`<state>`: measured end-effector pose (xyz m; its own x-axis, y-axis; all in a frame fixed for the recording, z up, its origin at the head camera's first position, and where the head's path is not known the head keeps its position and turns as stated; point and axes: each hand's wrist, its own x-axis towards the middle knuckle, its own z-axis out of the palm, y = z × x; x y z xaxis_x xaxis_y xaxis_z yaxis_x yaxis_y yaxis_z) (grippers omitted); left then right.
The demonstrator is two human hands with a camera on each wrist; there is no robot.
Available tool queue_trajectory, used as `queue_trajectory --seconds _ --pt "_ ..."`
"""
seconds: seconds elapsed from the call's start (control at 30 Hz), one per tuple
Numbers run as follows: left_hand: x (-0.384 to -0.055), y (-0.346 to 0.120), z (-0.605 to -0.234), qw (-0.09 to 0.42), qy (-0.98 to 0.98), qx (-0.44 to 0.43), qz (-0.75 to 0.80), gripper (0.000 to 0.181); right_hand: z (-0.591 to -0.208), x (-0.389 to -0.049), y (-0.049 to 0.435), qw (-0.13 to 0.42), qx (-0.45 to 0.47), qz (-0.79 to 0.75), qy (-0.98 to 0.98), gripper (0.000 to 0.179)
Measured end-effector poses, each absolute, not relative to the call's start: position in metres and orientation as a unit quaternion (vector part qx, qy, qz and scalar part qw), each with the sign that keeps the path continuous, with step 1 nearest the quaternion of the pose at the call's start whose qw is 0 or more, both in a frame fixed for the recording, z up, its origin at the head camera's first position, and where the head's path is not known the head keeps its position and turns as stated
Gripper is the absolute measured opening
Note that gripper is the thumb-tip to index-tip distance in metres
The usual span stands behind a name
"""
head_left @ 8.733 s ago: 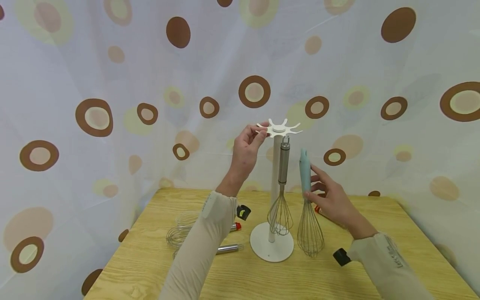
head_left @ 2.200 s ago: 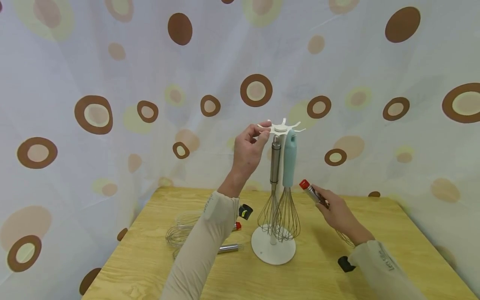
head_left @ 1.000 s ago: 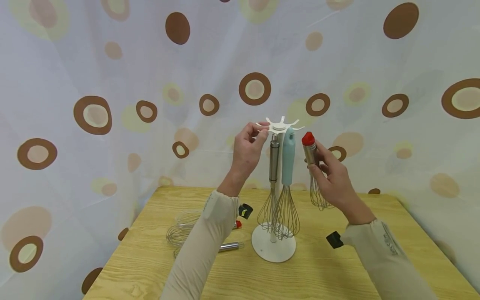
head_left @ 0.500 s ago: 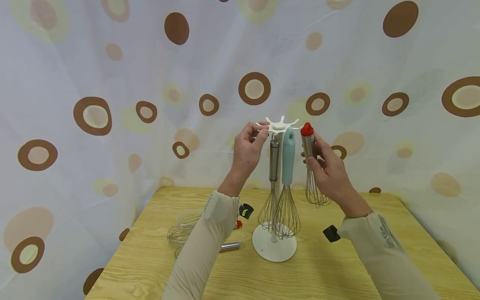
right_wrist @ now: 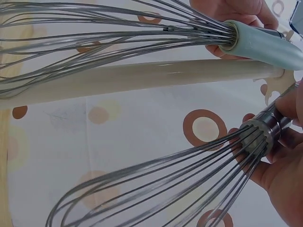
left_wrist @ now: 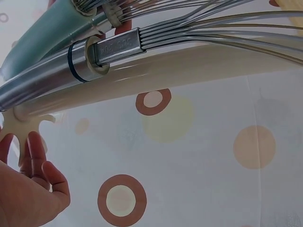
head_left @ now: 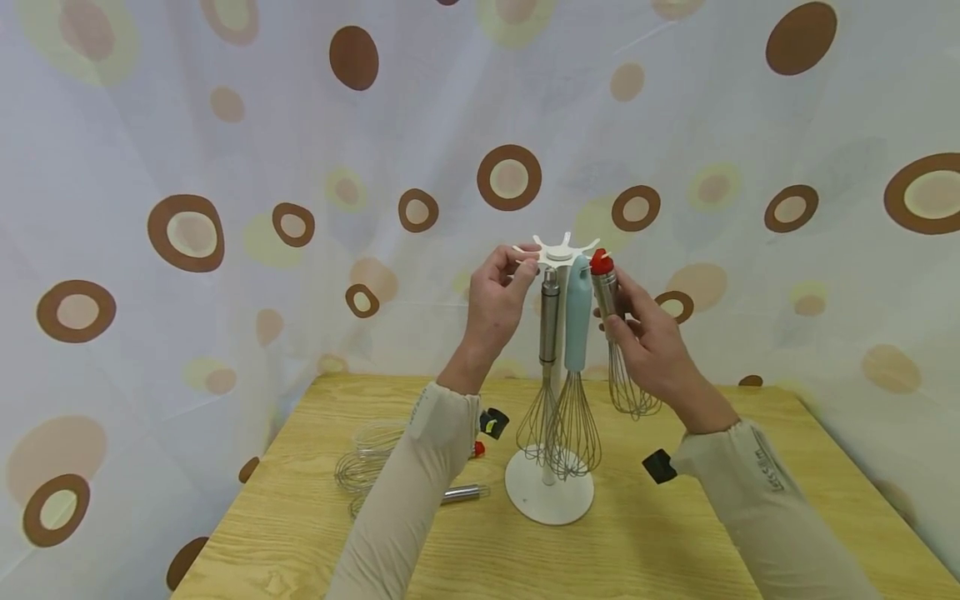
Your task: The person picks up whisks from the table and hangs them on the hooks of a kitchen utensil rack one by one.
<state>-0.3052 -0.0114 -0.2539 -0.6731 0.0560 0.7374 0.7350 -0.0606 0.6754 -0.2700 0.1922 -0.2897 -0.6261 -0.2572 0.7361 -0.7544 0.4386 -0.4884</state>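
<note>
My left hand [head_left: 495, 304] pinches one arm of the white hook rack [head_left: 558, 252] at its left side. From the rack hang a steel-handled whisk [head_left: 549, 321] and a light blue-handled whisk [head_left: 577, 317], side by side. To their right, my right hand [head_left: 652, 346] grips a steel whisk with a red end cap [head_left: 602, 262], wires hanging downward. The cap is right at a hook tip; I cannot tell whether the hook bears it. In the right wrist view my fingers wrap the lower handle of this whisk [right_wrist: 265, 124].
The rack's round white base [head_left: 547, 500] stands on the wooden table [head_left: 622, 550]. Several more whisks [head_left: 360, 471] lie at the left, partly behind my left sleeve; one has a red end [head_left: 478, 450]. A spotted curtain [head_left: 420, 108] closes off the back.
The blue whisk went from my right hand onto the rack. My right hand then lifted the red-capped whisk off the table and brought it leftward to a hook. My left hand stayed at the rack.
</note>
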Motion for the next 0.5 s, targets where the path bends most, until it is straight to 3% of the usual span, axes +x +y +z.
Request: queue_trajectory --seconds 0.5 --pt "-0.3016 -0.019 -0.2512 0.246 -0.666 -0.321 -0.626 0.016 -0.2977 -0.2633 0.1918 0.274 0.308 0.429 -0.804 0.062"
